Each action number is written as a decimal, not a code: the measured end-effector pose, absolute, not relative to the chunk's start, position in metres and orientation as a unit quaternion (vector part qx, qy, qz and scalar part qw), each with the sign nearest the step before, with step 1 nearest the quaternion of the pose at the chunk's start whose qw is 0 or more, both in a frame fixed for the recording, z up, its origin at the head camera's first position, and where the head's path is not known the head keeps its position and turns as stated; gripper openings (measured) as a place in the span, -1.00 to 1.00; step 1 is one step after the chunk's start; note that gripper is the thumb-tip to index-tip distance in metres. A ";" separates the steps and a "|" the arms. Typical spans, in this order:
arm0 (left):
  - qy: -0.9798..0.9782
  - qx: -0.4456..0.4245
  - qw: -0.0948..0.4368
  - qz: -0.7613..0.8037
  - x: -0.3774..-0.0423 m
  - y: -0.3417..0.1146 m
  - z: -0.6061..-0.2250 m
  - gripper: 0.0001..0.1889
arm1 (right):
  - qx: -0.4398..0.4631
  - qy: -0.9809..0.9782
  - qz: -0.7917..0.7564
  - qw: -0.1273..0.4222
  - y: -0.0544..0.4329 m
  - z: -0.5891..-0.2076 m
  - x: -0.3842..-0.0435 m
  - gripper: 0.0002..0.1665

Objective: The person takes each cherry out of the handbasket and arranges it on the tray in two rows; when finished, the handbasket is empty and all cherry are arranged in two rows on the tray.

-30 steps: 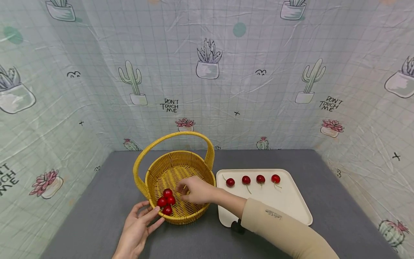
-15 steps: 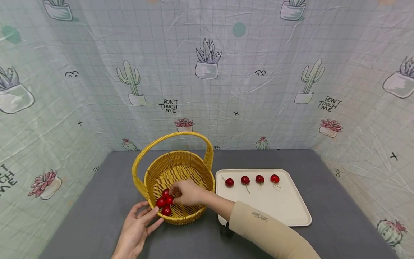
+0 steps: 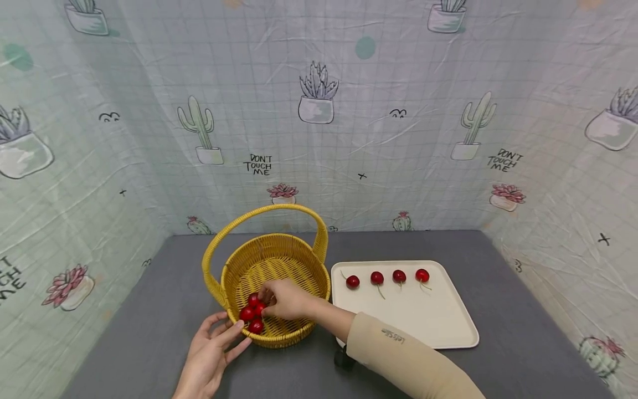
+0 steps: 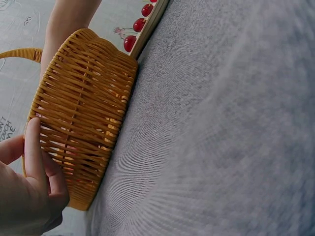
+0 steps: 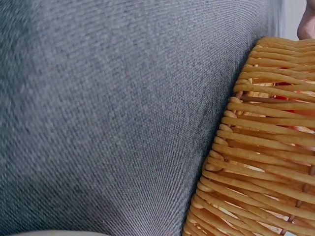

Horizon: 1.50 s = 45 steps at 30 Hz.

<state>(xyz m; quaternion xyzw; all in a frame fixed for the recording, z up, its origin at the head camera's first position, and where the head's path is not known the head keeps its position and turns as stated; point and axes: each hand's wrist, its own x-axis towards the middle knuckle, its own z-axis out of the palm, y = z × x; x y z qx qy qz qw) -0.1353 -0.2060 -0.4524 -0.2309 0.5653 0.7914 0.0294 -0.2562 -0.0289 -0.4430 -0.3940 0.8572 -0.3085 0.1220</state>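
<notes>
A yellow wicker basket (image 3: 294, 238) with a tall handle stands on the left half of the table. Several red cherries (image 3: 247, 313) lie clustered inside it, near the front left wall. My left hand (image 3: 211, 354) holds the basket's rim there, thumb over the edge and fingers against the outer weave, as the left wrist view also shows. Reaching in from the right, my right hand (image 3: 286, 299) has its thumb and fingertips curled about the rightmost cherry (image 3: 260, 308) of the cluster. In the right wrist view the basket wall (image 5: 261, 162) hides that hand's fingers.
A cream tray (image 3: 418, 316) is on the right, close to the basket, with several stemmed cherries (image 3: 377, 278) in a row along its far side. My right forearm (image 3: 389, 349) crosses the tray's near left corner. A patterned curtain (image 3: 319, 155) encloses the grey table (image 3: 498, 310).
My right hand has moved left inside the basket, from beside the cherries to the rightmost one, and its fingers have come round it. The left hand stays on the rim.
</notes>
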 end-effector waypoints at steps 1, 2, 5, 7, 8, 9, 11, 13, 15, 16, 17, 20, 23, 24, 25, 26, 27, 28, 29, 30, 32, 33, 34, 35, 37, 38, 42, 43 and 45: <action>0.565 -0.232 0.029 0.791 -0.135 -0.206 -0.453 -0.54 | -0.395 0.858 -0.307 0.121 -0.029 -0.443 -0.256 -0.70; 0.565 -0.232 0.028 0.791 -0.135 -0.207 -0.453 -0.54 | -0.395 0.859 -0.302 0.120 -0.030 -0.444 -0.255 -0.70; 0.566 -0.232 0.028 0.790 -0.135 -0.207 -0.454 -0.53 | -0.395 0.860 -0.299 0.118 -0.031 -0.444 -0.255 -0.69; 0.567 -0.233 0.027 0.790 -0.135 -0.207 -0.454 -0.53 | -0.394 0.861 -0.299 0.119 -0.032 -0.444 -0.254 -0.70; 0.567 -0.233 0.027 0.790 -0.135 -0.207 -0.454 -0.53 | -0.394 0.861 -0.298 0.120 -0.032 -0.444 -0.254 -0.71; 0.567 -0.234 0.028 0.789 -0.135 -0.207 -0.454 -0.53 | -0.395 0.861 -0.299 0.119 -0.032 -0.444 -0.254 -0.72; 0.567 -0.234 0.028 0.789 -0.135 -0.206 -0.454 -0.53 | -0.394 0.860 -0.302 0.120 -0.032 -0.445 -0.255 -0.73; 0.567 -0.235 0.028 0.789 -0.135 -0.206 -0.454 -0.53 | -0.393 0.859 -0.305 0.118 -0.032 -0.444 -0.256 -0.74; 0.567 -0.234 0.029 0.789 -0.135 -0.206 -0.454 -0.52 | -0.392 0.859 -0.309 0.117 -0.031 -0.444 -0.257 -0.74; 0.567 -0.234 0.029 0.790 -0.135 -0.206 -0.453 -0.52 | -0.391 0.858 -0.311 0.118 -0.030 -0.444 -0.257 -0.74; 0.567 -0.234 0.028 0.790 -0.135 -0.206 -0.453 -0.52 | -0.391 0.857 -0.313 0.118 -0.029 -0.443 -0.257 -0.74; 0.566 -0.235 0.027 0.790 -0.135 -0.206 -0.453 -0.53 | -0.387 0.856 -0.322 0.120 -0.026 -0.440 -0.257 -0.74; 0.565 -0.235 0.026 0.791 -0.135 -0.206 -0.453 -0.54 | -0.381 0.853 -0.335 0.120 -0.022 -0.437 -0.255 -0.74; 0.565 -0.235 0.026 0.790 -0.135 -0.206 -0.453 -0.54 | -0.379 0.852 -0.341 0.120 -0.020 -0.436 -0.255 -0.74; 0.565 -0.236 0.026 0.790 -0.135 -0.206 -0.453 -0.54 | -0.377 0.850 -0.348 0.120 -0.019 -0.435 -0.254 -0.74; 0.565 -0.236 0.026 0.790 -0.135 -0.207 -0.453 -0.54 | -0.376 0.847 -0.357 0.121 -0.017 -0.435 -0.254 -0.73; 0.566 -0.236 0.026 0.790 -0.135 -0.207 -0.453 -0.54 | -0.376 0.843 -0.365 0.121 -0.016 -0.434 -0.253 -0.73; 0.566 -0.237 0.025 0.789 -0.135 -0.207 -0.453 -0.54 | -0.377 0.839 -0.373 0.120 -0.014 -0.433 -0.253 -0.73; 0.566 -0.238 0.025 0.789 -0.135 -0.208 -0.453 -0.54 | -0.378 0.835 -0.382 0.120 -0.013 -0.432 -0.253 -0.72; 0.566 -0.238 0.025 0.789 -0.135 -0.208 -0.453 -0.54 | -0.378 0.831 -0.390 0.119 -0.012 -0.432 -0.252 -0.72; 0.566 -0.237 0.024 0.789 -0.135 -0.208 -0.453 -0.53 | -0.378 0.825 -0.403 0.119 -0.008 -0.431 -0.251 -0.71; 0.566 -0.237 0.024 0.789 -0.135 -0.207 -0.453 -0.53 | -0.379 0.824 -0.406 0.116 -0.007 -0.430 -0.251 -0.71; 0.566 -0.237 0.024 0.789 -0.135 -0.207 -0.453 -0.53 | -0.380 0.822 -0.409 0.114 -0.005 -0.428 -0.250 -0.70; 0.566 -0.237 0.024 0.790 -0.135 -0.207 -0.453 -0.53 | -0.380 0.820 -0.412 0.114 -0.003 -0.427 -0.249 -0.70; 0.566 -0.238 0.024 0.789 -0.135 -0.207 -0.453 -0.53 | -0.382 0.816 -0.419 0.113 0.001 -0.423 -0.246 -0.70; 0.565 -0.239 0.023 0.789 -0.135 -0.207 -0.453 -0.53 | -0.383 0.813 -0.424 0.111 0.003 -0.421 -0.245 -0.69; 0.566 -0.238 0.023 0.789 -0.136 -0.206 -0.454 -0.53 | -0.385 0.803 -0.442 0.107 0.013 -0.414 -0.239 -0.69; 0.565 -0.238 0.023 0.790 -0.136 -0.206 -0.454 -0.53 | -0.384 0.801 -0.446 0.107 0.016 -0.413 -0.238 -0.69; 0.564 -0.238 0.024 0.791 -0.136 -0.206 -0.454 -0.54 | -0.383 0.798 -0.454 0.107 0.021 -0.411 -0.236 -0.70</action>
